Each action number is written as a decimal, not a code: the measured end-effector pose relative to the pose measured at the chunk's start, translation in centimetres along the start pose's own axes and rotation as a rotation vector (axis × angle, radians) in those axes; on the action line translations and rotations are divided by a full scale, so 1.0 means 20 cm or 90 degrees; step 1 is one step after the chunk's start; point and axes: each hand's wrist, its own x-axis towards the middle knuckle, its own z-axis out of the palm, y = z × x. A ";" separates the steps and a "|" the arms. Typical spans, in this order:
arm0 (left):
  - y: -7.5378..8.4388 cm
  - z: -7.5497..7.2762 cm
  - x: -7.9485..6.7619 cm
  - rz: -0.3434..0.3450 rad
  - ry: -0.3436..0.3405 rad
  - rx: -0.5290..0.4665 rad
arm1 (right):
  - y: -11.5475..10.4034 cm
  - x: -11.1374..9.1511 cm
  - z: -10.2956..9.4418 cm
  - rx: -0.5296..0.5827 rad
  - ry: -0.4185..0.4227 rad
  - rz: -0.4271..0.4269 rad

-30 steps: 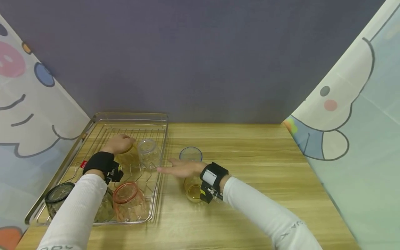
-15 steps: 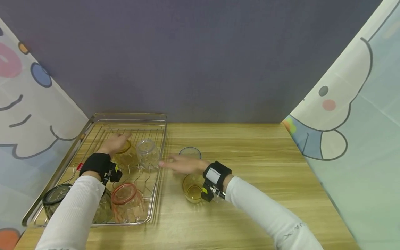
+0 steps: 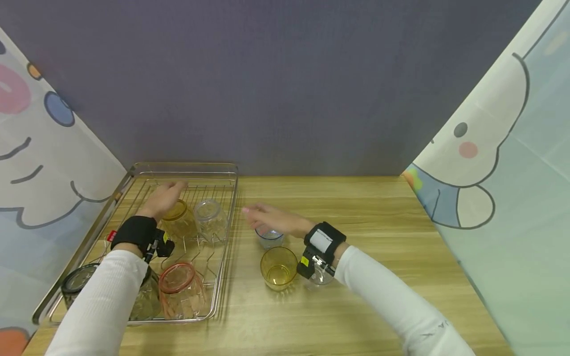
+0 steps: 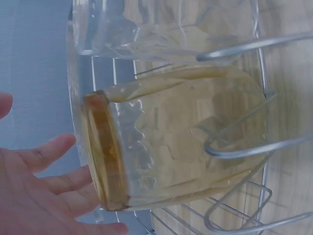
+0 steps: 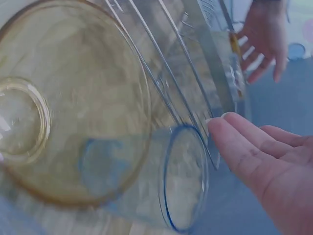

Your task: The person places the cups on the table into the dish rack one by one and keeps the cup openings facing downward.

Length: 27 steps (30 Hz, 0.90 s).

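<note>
Beside the upturned rim of an amber glass [image 4: 176,137] in the wire rack [image 3: 228,237], my left hand [image 3: 161,200] is held with fingers spread and nothing in its grasp. A clear glass [image 3: 210,222] stands right of that amber one in the rack. My right hand [image 3: 280,219] hovers over a blue-rimmed glass [image 3: 270,241] on the table, fingers extended and holding nothing; it hides part of the rim. In front of that glass, a wide yellow glass [image 3: 278,272] stands with its mouth up. Another clear glass [image 3: 321,278] is partly hidden beneath my right wrist.
Toward the rack's front stand a red-rimmed glass [image 3: 180,291], a green-tinted glass [image 3: 147,299] and a dark glass [image 3: 76,287], the last two partly covered by my left sleeve. Wire prongs rise between the glasses. A grey wall [image 3: 285,99] closes off the table's back.
My left hand has come off the amber glass in the rack, moving slightly up and left. My right hand has moved away from the rack's edge, back and right over the blue-rimmed glass.
</note>
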 end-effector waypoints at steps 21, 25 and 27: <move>-0.07 0.02 0.09 0.133 0.036 -0.041 | 0.17 -0.29 -0.39 0.083 0.169 -0.007; 0.01 0.02 0.02 0.161 0.002 -0.056 | 0.21 -0.35 -0.46 0.082 0.182 -0.013; 0.07 0.03 -0.04 0.170 -0.014 -0.048 | 0.24 -0.39 -0.49 0.081 0.191 -0.014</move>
